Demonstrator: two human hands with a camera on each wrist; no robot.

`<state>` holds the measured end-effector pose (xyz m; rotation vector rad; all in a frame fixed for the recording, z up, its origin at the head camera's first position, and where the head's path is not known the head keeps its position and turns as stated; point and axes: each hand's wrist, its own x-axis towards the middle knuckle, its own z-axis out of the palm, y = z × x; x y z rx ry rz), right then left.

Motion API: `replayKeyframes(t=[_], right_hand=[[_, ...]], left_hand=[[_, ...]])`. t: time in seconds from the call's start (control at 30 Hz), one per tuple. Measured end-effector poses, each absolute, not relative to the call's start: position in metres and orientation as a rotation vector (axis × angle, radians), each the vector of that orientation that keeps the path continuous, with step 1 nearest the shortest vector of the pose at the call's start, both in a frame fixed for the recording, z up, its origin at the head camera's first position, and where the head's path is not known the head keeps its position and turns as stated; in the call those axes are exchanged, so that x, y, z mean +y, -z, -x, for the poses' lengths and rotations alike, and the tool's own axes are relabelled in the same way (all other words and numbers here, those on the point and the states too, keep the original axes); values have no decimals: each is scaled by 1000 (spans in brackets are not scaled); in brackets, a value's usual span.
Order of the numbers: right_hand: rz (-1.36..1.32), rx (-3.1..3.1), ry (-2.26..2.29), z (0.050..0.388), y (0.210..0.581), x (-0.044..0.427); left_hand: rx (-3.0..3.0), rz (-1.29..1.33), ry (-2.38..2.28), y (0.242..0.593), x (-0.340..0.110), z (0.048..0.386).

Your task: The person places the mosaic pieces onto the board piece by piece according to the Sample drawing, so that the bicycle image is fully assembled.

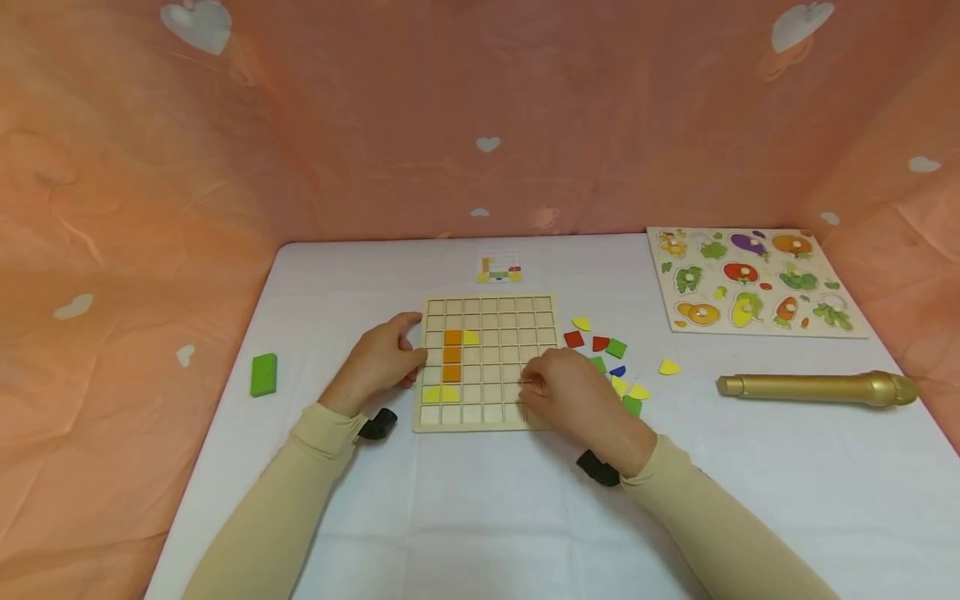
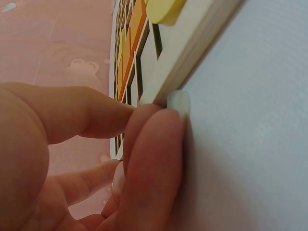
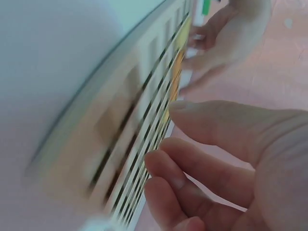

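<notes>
- Left hand point(image 1: 378, 358), head view: at the left edge of the wooden grid board point(image 1: 498, 354), thumb and bent fingers gripping that edge; the right hand point(image 1: 573, 392) is over the board's lower right part, fingers loosely curled.
- Head view, pieces: three orange squares point(image 1: 452, 355) form a column on the board, with yellow tiles point(image 1: 441, 394) beside and below; loose coloured tiles point(image 1: 617, 348) lie right of it.
- Head view, around: a pattern card point(image 1: 498, 266) beyond the board, a green block point(image 1: 263, 375) to the left, a vegetable puzzle point(image 1: 757, 283) and a gold rod point(image 1: 817, 388) to the right, all on the white-covered bench point(image 1: 480, 517).
- Left wrist view: thumb above the board's edge, fingertips against its side.
- Right wrist view: thumb and fingertips slightly apart, nothing visible between them; board blurred.
</notes>
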<state>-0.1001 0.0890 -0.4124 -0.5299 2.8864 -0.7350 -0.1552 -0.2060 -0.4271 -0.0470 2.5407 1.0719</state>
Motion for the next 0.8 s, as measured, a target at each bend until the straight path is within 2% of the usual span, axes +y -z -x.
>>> replayKeyframes(t=[0.17, 0.33, 0.8], right_hand=[[428, 2992, 661, 88, 414, 141], [335, 3020, 620, 82, 414, 173], [311, 3049, 564, 82, 420, 190]], left_hand=[[2528, 51, -1085, 428, -205, 155], [2531, 60, -1077, 429, -206, 154], [2519, 60, -1100, 430, -207, 154]])
